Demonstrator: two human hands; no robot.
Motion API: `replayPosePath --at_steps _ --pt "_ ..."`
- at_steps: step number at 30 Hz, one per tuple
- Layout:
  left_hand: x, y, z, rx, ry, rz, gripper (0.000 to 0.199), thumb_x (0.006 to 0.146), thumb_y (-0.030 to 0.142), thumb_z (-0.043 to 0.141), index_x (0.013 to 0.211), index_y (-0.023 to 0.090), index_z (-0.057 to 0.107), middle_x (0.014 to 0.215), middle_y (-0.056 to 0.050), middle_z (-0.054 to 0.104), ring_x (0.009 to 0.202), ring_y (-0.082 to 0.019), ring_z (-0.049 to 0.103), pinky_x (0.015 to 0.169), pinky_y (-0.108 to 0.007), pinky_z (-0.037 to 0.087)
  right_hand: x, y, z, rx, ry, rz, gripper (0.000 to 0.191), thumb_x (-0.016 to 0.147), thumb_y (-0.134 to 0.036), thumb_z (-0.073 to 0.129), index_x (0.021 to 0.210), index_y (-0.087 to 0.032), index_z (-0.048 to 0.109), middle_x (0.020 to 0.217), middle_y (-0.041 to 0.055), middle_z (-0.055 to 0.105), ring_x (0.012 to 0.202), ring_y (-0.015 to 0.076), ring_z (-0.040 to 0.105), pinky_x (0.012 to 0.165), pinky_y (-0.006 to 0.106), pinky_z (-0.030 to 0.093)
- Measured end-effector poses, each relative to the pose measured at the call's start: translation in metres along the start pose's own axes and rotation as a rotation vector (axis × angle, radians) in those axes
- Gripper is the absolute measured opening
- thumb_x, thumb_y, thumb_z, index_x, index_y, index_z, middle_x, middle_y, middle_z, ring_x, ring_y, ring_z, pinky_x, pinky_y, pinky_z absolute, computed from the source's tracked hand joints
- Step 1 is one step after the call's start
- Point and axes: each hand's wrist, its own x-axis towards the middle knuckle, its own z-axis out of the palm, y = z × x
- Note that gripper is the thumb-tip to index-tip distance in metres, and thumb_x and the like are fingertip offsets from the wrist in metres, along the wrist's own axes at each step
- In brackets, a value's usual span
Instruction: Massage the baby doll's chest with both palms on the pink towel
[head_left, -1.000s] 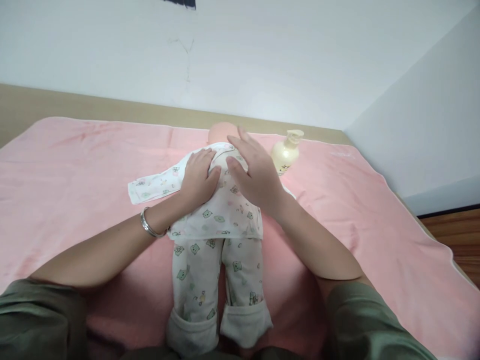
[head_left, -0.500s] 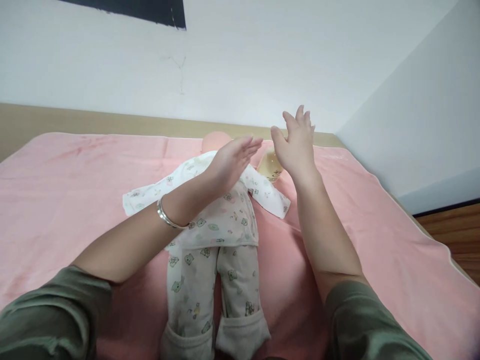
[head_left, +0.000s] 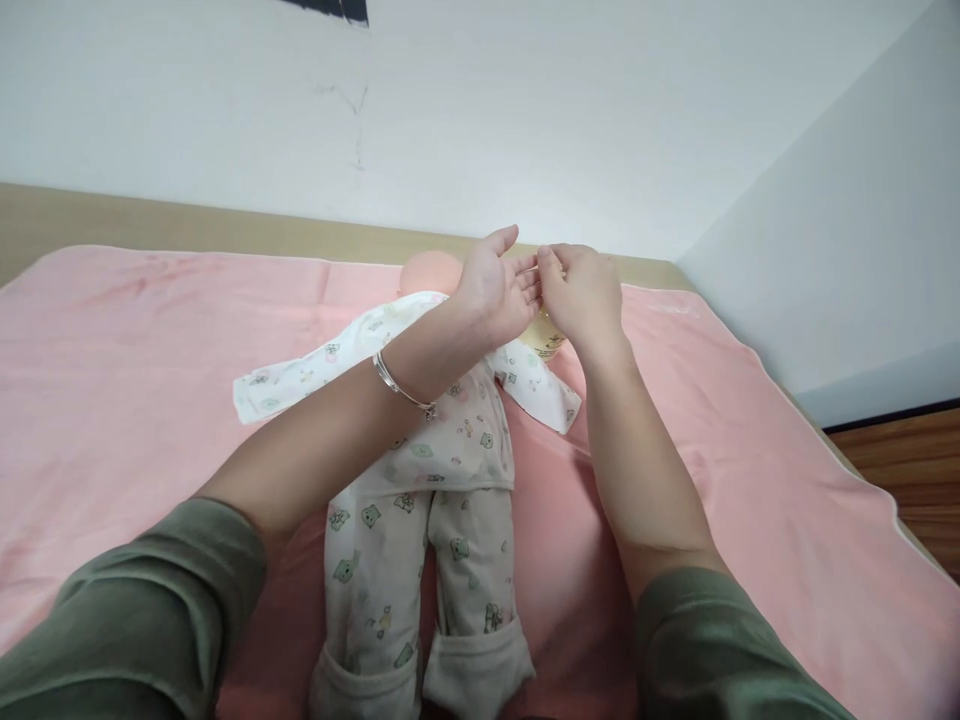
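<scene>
My left hand (head_left: 499, 290) is turned palm up above the doll's shoulder, its fingers apart and pointing right, holding nothing. Its fingertips meet those of my right hand (head_left: 583, 290), whose fingers are bent together; whether anything is between them is hidden. A doll (head_left: 429, 273) lies on the pink blanket (head_left: 165, 330), dressed in a white printed top (head_left: 457, 440) and matching trousers (head_left: 379, 570). Only part of its head shows, beyond my left wrist. Just under my hands, a bottle (head_left: 544, 335) with yellowish contents is partly covered.
Behind the blanket runs the beige edge (head_left: 225, 225) of the surface, against a white wall (head_left: 480, 120). A second wall slants in at the right, with a brown wooden panel (head_left: 907, 480) at its foot.
My left hand has turned palm up and moved right. My right hand, spread before, has bent its fingers and come down to touch the left fingertips.
</scene>
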Motion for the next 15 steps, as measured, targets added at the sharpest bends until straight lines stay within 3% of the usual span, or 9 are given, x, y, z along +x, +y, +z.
replayPosePath --at_steps 6,10,15 --pt "-0.02 0.001 -0.015 0.13 -0.03 -0.001 0.063 0.096 0.045 0.044 0.154 0.02 0.041 0.147 -0.015 0.057 0.146 -0.028 0.05 0.117 -0.041 0.046 0.007 -0.011 0.0 -0.03 -0.045 0.251 0.03 0.094 -0.035 0.046 0.075 -0.021 0.065 0.081 0.0112 0.07 0.081 0.028 0.065 0.082 0.046 0.052" --pt "-0.055 0.008 -0.032 0.244 -0.057 -0.028 0.075 0.094 0.05 0.046 0.16 0.018 0.031 0.158 -0.016 0.047 0.152 -0.026 0.042 0.124 -0.04 0.038 0.01 -0.017 -0.004 -0.023 -0.084 0.323 0.021 0.089 -0.027 0.05 0.072 -0.021 0.06 0.073 0.0106 0.064 0.079 0.0279 0.064 0.079 0.045 0.053" --pt "-0.094 0.019 -0.042 0.316 -0.027 -0.047 0.077 0.093 0.048 0.046 0.161 0.016 0.029 0.155 -0.017 0.051 0.15 -0.027 0.045 0.125 -0.042 0.036 0.012 -0.02 -0.011 -0.018 -0.127 0.372 0.016 0.086 -0.023 0.051 0.07 -0.023 0.051 0.066 0.0063 0.053 0.074 0.0253 0.06 0.075 0.042 0.051"
